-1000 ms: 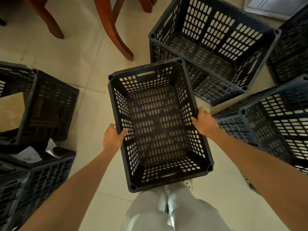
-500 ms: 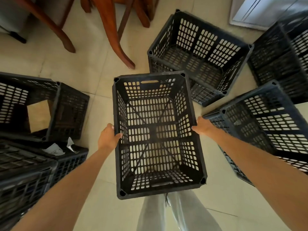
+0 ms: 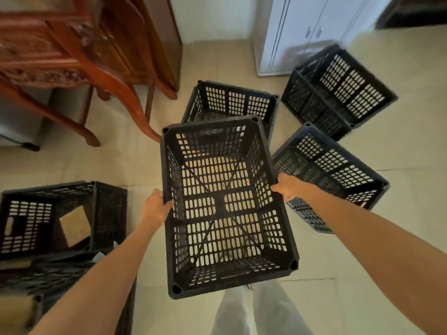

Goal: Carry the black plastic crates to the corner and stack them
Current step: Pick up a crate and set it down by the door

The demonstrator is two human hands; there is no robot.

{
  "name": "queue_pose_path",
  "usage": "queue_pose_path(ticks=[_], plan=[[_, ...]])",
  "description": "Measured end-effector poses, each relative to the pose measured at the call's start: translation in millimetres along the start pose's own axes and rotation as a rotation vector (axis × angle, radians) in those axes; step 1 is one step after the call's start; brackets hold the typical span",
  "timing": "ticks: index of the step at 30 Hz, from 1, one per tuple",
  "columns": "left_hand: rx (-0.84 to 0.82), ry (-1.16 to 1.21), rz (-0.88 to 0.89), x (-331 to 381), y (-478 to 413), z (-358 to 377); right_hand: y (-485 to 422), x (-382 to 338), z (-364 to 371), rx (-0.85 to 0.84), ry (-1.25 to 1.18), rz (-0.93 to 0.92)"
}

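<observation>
I hold a black perforated plastic crate (image 3: pixel 225 204) in the air in front of me, open side up. My left hand (image 3: pixel 154 209) grips its left long rim and my right hand (image 3: pixel 286 186) grips its right long rim. Through its slotted bottom the pale floor shows. Another black crate (image 3: pixel 232 100) stands on the floor just beyond it. Two more crates lie to the right, one near (image 3: pixel 331 165) and one farther back (image 3: pixel 338 90). At the left a crate (image 3: pixel 60 218) lies on its side on top of other crates.
A carved wooden table (image 3: pixel 79 52) with curved legs stands at the upper left. A white cabinet (image 3: pixel 312 32) stands at the back right, with a white wall between them. My legs in light trousers (image 3: pixel 254 310) are below the crate. Pale tiled floor lies all around.
The view has lifted and now takes in the wall, the cabinet and the table. The held crate has risen and moved forward toward the crate beyond it. Both hands keep their grip.
</observation>
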State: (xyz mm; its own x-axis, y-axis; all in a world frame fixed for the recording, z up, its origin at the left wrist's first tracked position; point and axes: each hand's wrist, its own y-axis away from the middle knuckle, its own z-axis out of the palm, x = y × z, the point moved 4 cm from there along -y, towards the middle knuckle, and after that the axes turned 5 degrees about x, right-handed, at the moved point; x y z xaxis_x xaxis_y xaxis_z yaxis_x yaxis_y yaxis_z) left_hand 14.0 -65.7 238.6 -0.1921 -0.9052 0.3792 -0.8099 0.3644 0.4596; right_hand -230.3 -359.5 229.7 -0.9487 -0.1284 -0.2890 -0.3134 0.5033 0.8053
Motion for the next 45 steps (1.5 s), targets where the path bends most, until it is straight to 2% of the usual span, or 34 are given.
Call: queue_pose_path(ticks=[4, 10, 17, 31, 39, 45], plan=[[-0.046, -0.027, 0.093, 48.3, 30.1, -17.4, 48.6, 28.1, -31.1, 0.038, -0.140, 0.103], [-0.107, -0.039, 0.277, 129.4, 62.7, -21.1, 109.7, 96.1, -82.0, 0.123, -0.245, 0.124], [-0.185, -0.158, 0.472, 261.0, 113.6, -5.9, 212.7, 199.0, -145.4, 0.265, -0.328, 0.226], [-0.233, -0.391, 0.805, 504.1, 294.1, 157.9, 308.2, 473.2, -192.3, 0.442, -0.422, 0.409], [-0.168, -0.303, 0.925, 640.2, 387.4, 230.5, 328.9, 599.5, -260.0, 0.476, -0.440, 0.490], [-0.202, -0.290, 1.024, 738.5, 409.7, 275.7, 309.9, 663.8, -332.5, 0.520, -0.409, 0.533]])
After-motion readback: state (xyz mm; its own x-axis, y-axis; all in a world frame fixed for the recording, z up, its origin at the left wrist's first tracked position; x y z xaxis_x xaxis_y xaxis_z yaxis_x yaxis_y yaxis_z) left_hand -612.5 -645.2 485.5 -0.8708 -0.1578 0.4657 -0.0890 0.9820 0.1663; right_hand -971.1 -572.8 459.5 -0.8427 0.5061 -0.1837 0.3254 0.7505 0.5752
